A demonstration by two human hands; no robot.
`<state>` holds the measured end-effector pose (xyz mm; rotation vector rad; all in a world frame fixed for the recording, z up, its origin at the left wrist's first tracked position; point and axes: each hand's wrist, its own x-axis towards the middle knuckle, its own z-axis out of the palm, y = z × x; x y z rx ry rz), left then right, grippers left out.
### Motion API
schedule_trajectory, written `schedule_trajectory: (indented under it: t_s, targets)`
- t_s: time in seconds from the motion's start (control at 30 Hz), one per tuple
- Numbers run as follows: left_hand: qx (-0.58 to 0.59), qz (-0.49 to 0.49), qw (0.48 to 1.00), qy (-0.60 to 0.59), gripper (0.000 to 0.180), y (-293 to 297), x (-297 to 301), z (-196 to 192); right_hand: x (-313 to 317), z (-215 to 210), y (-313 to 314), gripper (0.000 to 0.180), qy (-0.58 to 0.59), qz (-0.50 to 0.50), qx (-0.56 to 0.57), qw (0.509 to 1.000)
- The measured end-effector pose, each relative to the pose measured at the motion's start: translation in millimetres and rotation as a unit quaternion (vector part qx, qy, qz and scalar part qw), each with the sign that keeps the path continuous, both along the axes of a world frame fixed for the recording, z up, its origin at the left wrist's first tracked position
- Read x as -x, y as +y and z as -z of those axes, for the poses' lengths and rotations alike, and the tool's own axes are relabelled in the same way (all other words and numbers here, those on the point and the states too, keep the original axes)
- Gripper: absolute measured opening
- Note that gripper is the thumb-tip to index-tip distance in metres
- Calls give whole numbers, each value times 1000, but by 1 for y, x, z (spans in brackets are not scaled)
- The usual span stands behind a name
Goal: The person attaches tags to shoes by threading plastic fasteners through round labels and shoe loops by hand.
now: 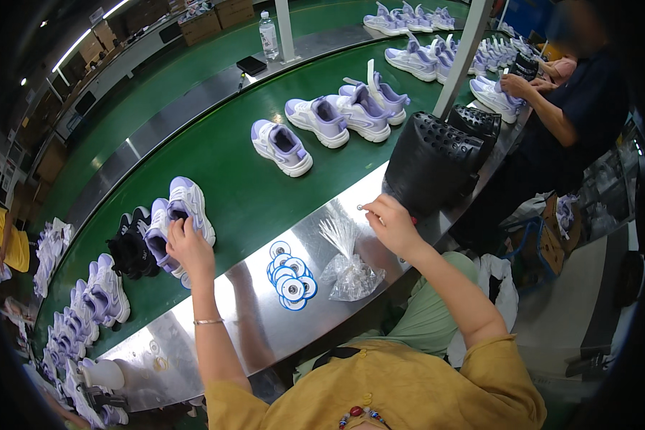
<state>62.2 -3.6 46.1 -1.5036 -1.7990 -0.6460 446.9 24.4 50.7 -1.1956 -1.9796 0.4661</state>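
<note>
My left hand (pixel 191 251) is closed at the collar of a white and lavender sneaker (pixel 158 233), its fingertips partly hidden by the shoe opening. Against that shoe stands another white and lavender sneaker (pixel 196 197). Over the metal edge of the line, my right hand (pixel 393 226) pinches a small round silvery piece (pixel 360 207), too small to name surely. Between my hands lie a pile of round white tags with blue rims (pixel 292 276) and a clear plastic bag (pixel 352 278) with thin white strands fanning out of its gathered top.
A black perforated bin (pixel 433 161) stands beside my right hand. Several sneakers (pixel 315 122) sit farther along the green belt (pixel 229 165), and black shoes (pixel 129 247) rest left of my left hand. A co-worker (pixel 580 93) handles shoes at the right. A metal post (pixel 466 57) rises behind the bin.
</note>
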Motion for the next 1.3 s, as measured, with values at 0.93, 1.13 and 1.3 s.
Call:
schedule_trajectory:
  t_s: [0.93,1.13,1.3]
  targets:
    - [282,407,851,-176,46,-61,-225,51,49,75,45,10,199,123,131,963]
    - [275,404,854,-181,46,-66,-227,50,53,73,70,15,158,186,42,969]
    - [275,400,854,-186,45,-70,-228,51,50,53,84,13,362,173,152,903]
